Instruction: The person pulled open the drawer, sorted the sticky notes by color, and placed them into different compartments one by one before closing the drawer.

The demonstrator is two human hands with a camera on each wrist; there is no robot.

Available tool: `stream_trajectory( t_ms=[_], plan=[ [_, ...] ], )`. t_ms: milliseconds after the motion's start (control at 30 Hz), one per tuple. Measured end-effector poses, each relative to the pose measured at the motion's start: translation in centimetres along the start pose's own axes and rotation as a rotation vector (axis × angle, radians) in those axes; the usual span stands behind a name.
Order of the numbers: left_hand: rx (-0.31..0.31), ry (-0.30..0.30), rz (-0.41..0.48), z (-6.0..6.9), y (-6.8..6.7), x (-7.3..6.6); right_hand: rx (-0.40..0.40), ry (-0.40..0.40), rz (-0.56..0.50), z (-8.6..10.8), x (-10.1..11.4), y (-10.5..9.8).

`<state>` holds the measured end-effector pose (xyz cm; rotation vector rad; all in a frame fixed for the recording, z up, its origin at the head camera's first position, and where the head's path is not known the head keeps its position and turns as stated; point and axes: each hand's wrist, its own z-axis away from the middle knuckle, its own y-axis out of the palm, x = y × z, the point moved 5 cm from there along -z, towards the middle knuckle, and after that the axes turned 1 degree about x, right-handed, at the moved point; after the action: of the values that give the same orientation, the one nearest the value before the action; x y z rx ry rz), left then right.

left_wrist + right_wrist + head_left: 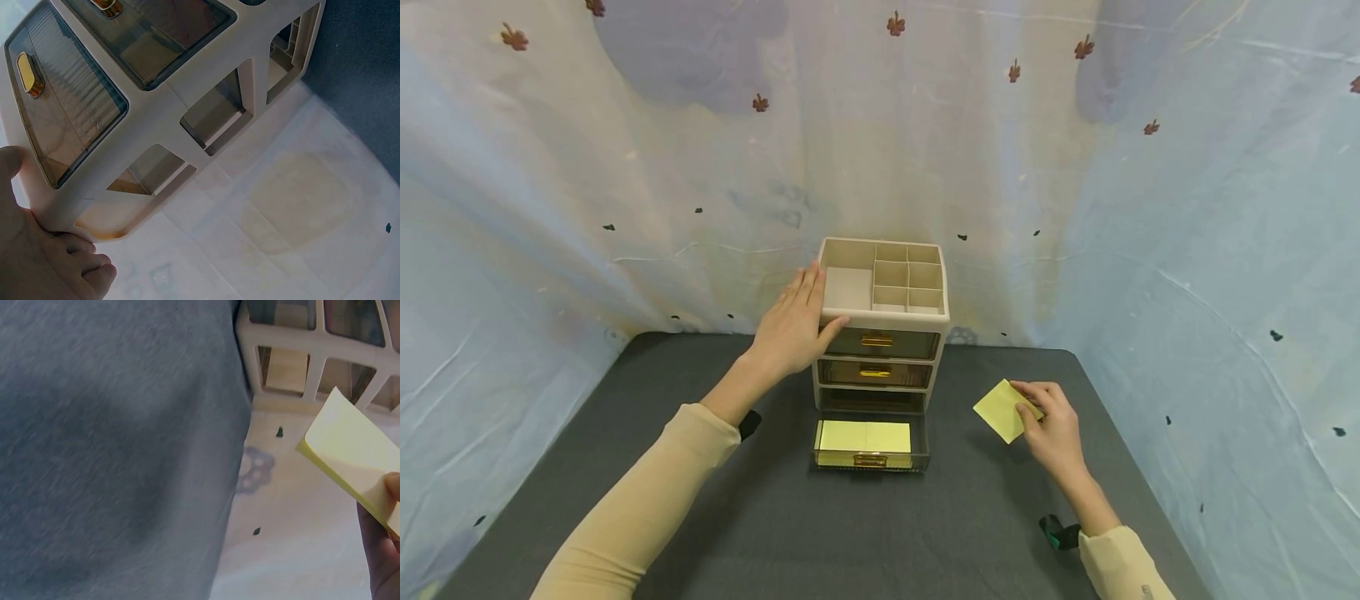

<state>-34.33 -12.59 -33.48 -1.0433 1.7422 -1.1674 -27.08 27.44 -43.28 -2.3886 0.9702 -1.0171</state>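
A cream desktop drawer organizer [882,317] stands at the back of the table. My left hand [792,323] rests against its upper left side, fingers stretched along the rim and thumb at the front corner; the left wrist view shows this hand [56,262] at the organizer's top corner. The bottom drawer [919,442] is pulled out, with yellow sticky note pads [865,436] lying side by side in it. To the right of the organizer, my right hand [1052,425] pinches a yellow sticky note pad [1002,411] by one corner above the table. Its thickness shows in the right wrist view.
The organizer's top has several open compartments [891,273]. Its upper drawer [842,342] and middle drawer [838,372] are closed, with gold handles. A dark cloth covers the table [850,542]. A patterned curtain [865,150] hangs behind and at the sides.
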Motion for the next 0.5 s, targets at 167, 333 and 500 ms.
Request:
stream_trajectory(
  t_ms=[167, 333, 500],
  plan=[
    [-0.002, 0.003, 0.0, 0.0, 0.0, 0.0, 0.018, -0.043, -0.036, -0.5, 1.3, 0.7],
    [-0.003, 0.004, -0.002, 0.0, 0.0, -0.1, 0.042, -0.07, -0.067, -0.9, 2.4, 1.4],
    [-0.003, 0.003, -0.005, 0.0, 0.0, -0.1, 0.063, -0.119, -0.09, -1.2, 3.5, 2.1]
  ],
)
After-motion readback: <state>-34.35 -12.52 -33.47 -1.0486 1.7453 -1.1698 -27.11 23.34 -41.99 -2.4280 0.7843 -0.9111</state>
